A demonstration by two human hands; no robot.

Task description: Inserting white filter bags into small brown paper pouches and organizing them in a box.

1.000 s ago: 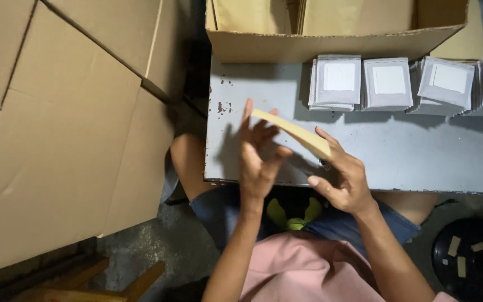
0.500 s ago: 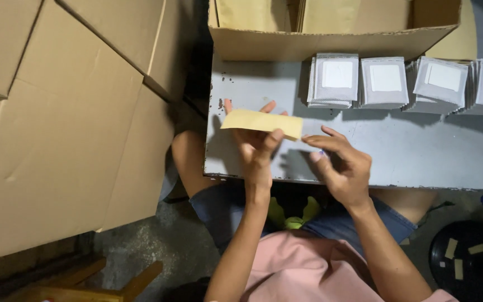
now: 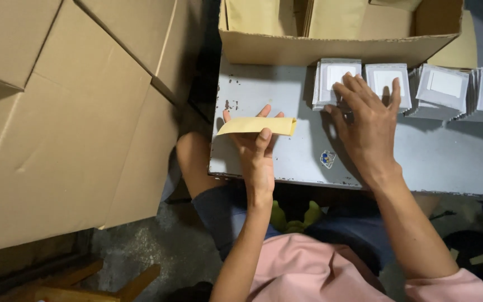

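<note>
1. Nearest the camera, the person sat with pink sleeves and dark shorts, knees under the grey metal table [image 3: 286,162], which bore a small round sticker [image 3: 327,159]
2. The left hand [image 3: 257,154] held the tan paper envelope [image 3: 257,126] alone, thumb pressed on its front and fingers spread behind it; half a second before, both hands were at the envelope, so the right had let go
3. The envelope had levelled out, lying nearly flat above the table's left part, where a second earlier it was tilted between the two hands
4. The right hand [image 3: 367,126] had moved out to the row of grey pouches with white labels, its fingers spread wide and resting on the leftmost stack [image 3: 336,75]; I judged it was reaching for one pouch, with nothing gripped yet
5. Farther along stood more pouch stacks [image 3: 447,89], and behind them an open cardboard box [image 3: 336,47] holding more tan envelopes
6. Large flattened cartons [image 3: 68,112] filled the left side
</note>
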